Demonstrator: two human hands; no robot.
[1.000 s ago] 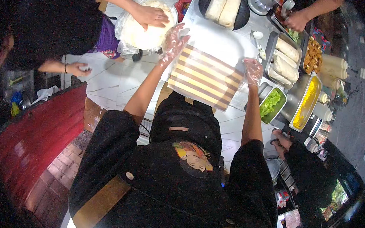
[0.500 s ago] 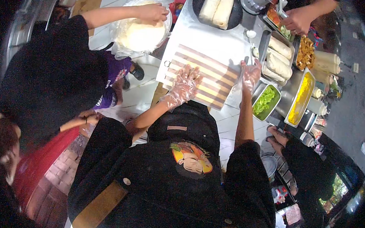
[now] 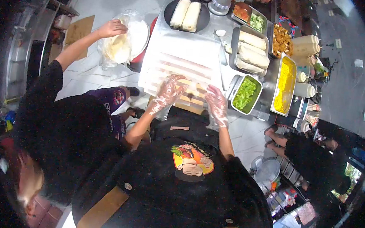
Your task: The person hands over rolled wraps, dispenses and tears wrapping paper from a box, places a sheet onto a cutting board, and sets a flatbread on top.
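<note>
A striped wooden cutting board (image 3: 196, 101) lies at the table's near edge, under a thin translucent sheet (image 3: 182, 47) that blurs most of its stripes. My left hand (image 3: 167, 94), in a clear plastic glove, is over the board's near left part, its fingers bent and apart. At the board's right near corner is my right hand (image 3: 217, 103), gloved too, its fingers stretched toward the sheet's edge. I see nothing gripped in either hand. A knife (image 3: 222, 60) lies just right of the board.
Two rolled wraps (image 3: 185, 14) sit on a round black pan (image 3: 168, 17). To the right stand a tray of wraps (image 3: 252, 54), lettuce (image 3: 245, 95), yellow shreds (image 3: 283, 86) and sauce bottles (image 3: 304, 90). At left, another person's hand (image 3: 113, 28) reaches over a plastic-wrapped stack of flatbreads (image 3: 118, 49).
My left hand has lifted from flat on the board to bent fingers. My right hand came in from the right to the board's corner. The translucent sheet now covers more of the stripes.
</note>
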